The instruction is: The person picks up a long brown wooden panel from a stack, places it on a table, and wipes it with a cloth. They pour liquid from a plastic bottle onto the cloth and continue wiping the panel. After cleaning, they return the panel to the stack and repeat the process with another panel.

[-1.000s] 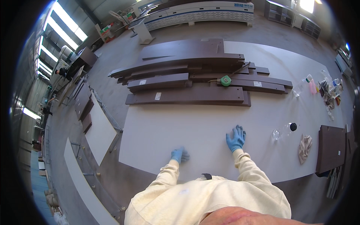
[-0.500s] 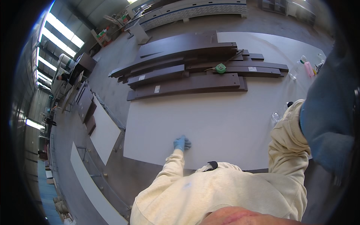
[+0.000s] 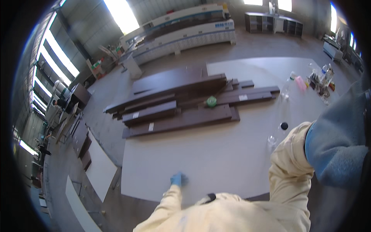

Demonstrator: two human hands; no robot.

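Observation:
My left hand [image 3: 177,179], in a light blue glove, rests on the near part of a large pale board [image 3: 185,158]. Its fingers lie loosely apart on the surface, a little blurred, with nothing held. Very close at the right edge looms my right hand [image 3: 336,150], also blue-gloved; its fingers run out of sight, and anything in them is hidden. Beyond my left hand lie stacked dark brown panels [image 3: 181,121]. A green tape measure [image 3: 211,101] sits on them.
Clear plastic bottles [image 3: 285,91] and a pink item [image 3: 300,83] stand or lie on the board's right side. A long white machine [image 3: 181,42] is at the back. White panels [image 3: 101,166] lie on stands at left. Dark shelving units [image 3: 262,24] stand far off.
The view has tilted up, so the board and panels sit lower and more of the far room shows. My left hand stays on the board; my right stays raised close by.

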